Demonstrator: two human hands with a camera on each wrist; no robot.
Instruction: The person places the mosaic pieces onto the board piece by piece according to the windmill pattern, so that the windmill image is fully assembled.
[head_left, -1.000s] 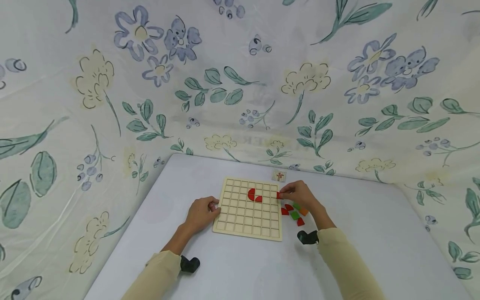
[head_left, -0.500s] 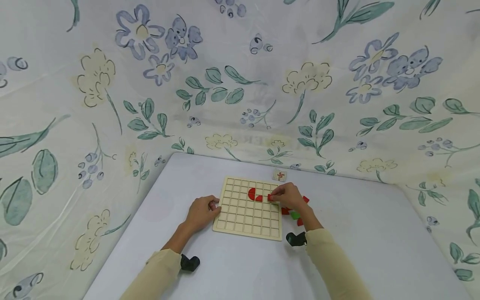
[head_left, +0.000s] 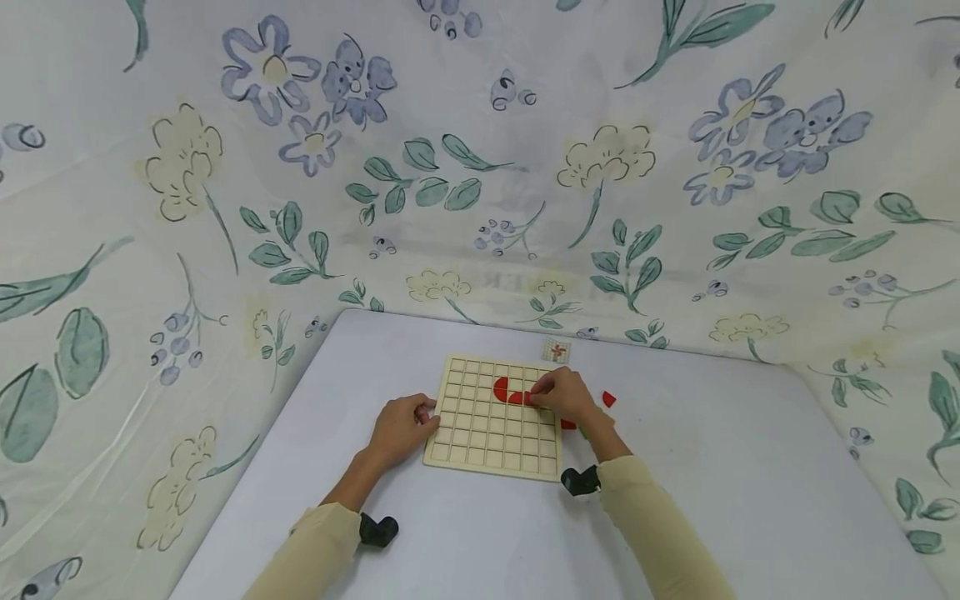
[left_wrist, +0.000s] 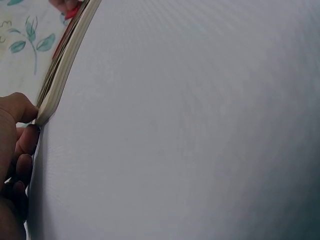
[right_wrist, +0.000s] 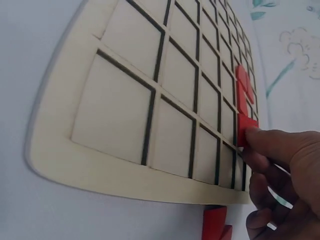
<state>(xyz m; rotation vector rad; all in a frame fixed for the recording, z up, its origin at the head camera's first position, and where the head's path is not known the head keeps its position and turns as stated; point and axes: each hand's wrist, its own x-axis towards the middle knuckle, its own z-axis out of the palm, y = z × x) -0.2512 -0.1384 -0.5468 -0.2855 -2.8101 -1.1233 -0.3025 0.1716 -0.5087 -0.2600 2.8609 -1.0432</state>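
A square wooden grid board (head_left: pixel 480 433) lies on the white table. My left hand (head_left: pixel 402 427) holds its left edge, with the thumb and curled fingers at the rim in the left wrist view. Over the board's right part, my right hand (head_left: pixel 564 395) pinches a red tile (right_wrist: pixel 246 129) between thumb and finger, right at a grid cell. Beside that tile, other red pieces (right_wrist: pixel 242 95) lie in the cells; in the head view the rounded red pieces (head_left: pixel 501 389) form a curved shape. The right hand partly hides the held tile.
A small pattern card (head_left: pixel 557 351) lies behind the board. A loose red piece (head_left: pixel 609 399) lies to the right of the right hand, and more red pieces (right_wrist: pixel 214 223) sit by the board's right edge, partly covered by the arm. A floral cloth (head_left: pixel 480 167) hangs behind the table.
My right hand has moved left from the board's right edge onto the grid, carrying the red tile up to the other red pieces. The left hand stays at the left edge.
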